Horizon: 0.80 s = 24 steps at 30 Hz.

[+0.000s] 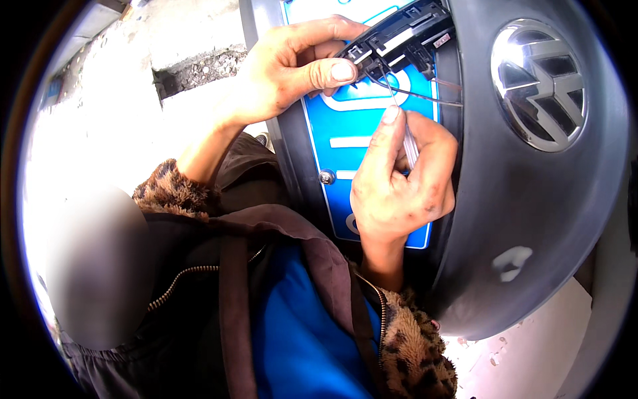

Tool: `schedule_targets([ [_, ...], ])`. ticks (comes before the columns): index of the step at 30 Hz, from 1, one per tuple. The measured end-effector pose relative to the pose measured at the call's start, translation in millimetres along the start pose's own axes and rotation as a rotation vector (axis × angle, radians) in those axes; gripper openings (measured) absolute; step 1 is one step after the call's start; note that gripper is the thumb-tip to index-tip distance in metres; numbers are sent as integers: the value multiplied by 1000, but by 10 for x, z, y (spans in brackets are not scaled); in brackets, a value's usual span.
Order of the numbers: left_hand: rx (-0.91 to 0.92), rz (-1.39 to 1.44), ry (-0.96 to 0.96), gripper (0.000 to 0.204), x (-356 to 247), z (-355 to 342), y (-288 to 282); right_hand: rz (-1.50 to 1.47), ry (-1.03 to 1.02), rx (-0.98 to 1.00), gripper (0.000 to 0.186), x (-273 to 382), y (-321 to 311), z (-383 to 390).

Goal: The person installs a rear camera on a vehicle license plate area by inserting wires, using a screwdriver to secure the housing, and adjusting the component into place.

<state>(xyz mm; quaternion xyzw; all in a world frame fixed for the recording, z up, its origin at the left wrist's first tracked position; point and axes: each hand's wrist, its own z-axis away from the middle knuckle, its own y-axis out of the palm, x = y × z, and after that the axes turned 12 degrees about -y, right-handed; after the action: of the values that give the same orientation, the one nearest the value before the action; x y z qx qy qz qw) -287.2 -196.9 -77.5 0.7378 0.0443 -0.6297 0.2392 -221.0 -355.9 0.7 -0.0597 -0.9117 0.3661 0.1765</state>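
Between thumb and fingers, my left hand (pixel 296 66) grips the lower left end of a black plastic trim piece (pixel 405 36) with clips and slots on its exposed side. A thin screwdriver (pixel 409 147) with a clear handle sits in my closed right hand (pixel 409 176). Its slim shaft points up to the trim piece's edge, close to my left thumb. Dark thin wires (pixel 425 98) run from the trim piece to the car's dark body panel. Behind both hands lies a blue license plate (pixel 345 126), partly covered by them.
To the right curves the dark car panel (pixel 531 213) with a round chrome emblem (pixel 539 85) and a pale smudge (pixel 512 263). A bolt (pixel 326 176) sits at the plate's left edge. Broken pale ground with a rubble-filled gap (pixel 206 72) lies to the left.
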Motion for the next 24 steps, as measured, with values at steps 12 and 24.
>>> schedule_targets([
  [12, 3, -51, -1, 51, 17, -23, -16, 21, 88, 21, 13, 13, 16, 4],
  [24, 30, 28, -96, 51, -27, 4, -27, -88, 45, 19, 12, 60, -100, 34],
])
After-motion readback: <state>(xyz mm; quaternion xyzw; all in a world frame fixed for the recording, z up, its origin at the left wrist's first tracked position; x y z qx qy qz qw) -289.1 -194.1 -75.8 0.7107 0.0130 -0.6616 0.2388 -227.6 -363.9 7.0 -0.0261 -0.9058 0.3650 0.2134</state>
